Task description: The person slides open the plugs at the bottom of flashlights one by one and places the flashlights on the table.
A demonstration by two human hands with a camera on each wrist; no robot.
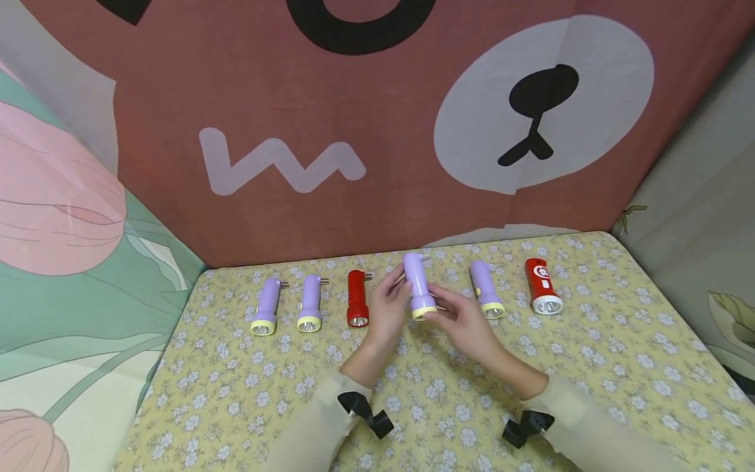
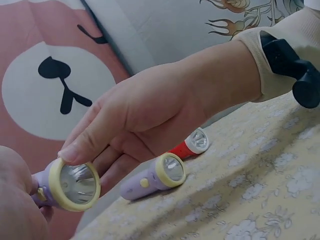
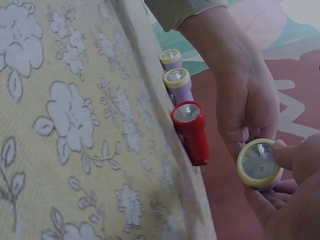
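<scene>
Your working surface is the table in a yellow cloth printed with white flowers (image 1: pixel 248 413), its far edge running along the reddish-brown fabric backdrop with a bear's face (image 1: pixel 401 223). The row of flashlights sits toward that far edge, with a broad stretch of cloth on your side, crossed by your forearms. To your left stand two lilac flashlights with pale yellow rims (image 1: pixel 310 301) (image 1: pixel 269 303) and a plain red flashlight with metal prongs (image 1: pixel 356 298), the red one nearest your hand. To your right, a lilac flashlight with a yellow switch (image 1: pixel 485 285) is near your fingers, and a red flashlight with a white rim (image 1: pixel 540 282) is farther along, toward the right edge.

That white-rimmed one bears a round white emblem (image 1: pixel 541 271); its details are too small to read.

Between your hands, mid-row and lifted off the cloth, is a glossy lilac flashlight with a pale yellow rim (image 1: pixel 417 282), its clear lens toward you. Your left hand (image 1: pixel 386 307) grips its body from the left. Your right hand (image 1: pixel 468 322) pinches the lens end, thumb on the yellow rim, fingers behind.
</scene>
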